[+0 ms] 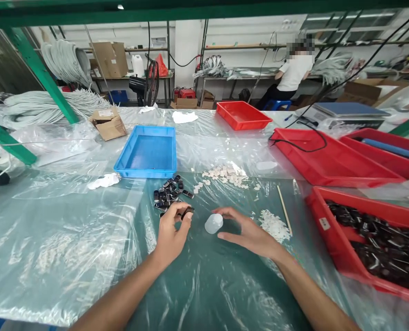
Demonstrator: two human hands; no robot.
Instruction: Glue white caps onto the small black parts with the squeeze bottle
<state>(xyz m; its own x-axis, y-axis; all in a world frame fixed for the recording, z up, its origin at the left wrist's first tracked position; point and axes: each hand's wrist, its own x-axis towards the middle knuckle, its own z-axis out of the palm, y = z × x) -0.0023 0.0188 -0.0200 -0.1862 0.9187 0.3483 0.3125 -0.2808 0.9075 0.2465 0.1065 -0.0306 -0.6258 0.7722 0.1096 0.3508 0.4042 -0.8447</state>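
Between the thumb and fingers of my left hand [174, 230] is a small glossy black plastic part [187, 212]. My right hand [247, 231] is open, its thumb and fingers spread beside a small translucent white container [213, 224]. The container leans at a tilt, and whether a fingertip touches it I cannot tell. Just beyond my left hand lies a heap of similar black parts [169, 192]. Thin whitish pieces [227, 174] are scattered further out, and a pile of tiny white pieces [273, 224] lies right of my right hand.
A blue tray [145, 174] stands ahead on the left. Red trays [328, 177] line the right, the nearest red bin [328, 248] full of dark parts. A thin stick [284, 209] lies beside the white pile. Green frame bars [42, 78] cross overhead and left. Another person [292, 73] sits far back.
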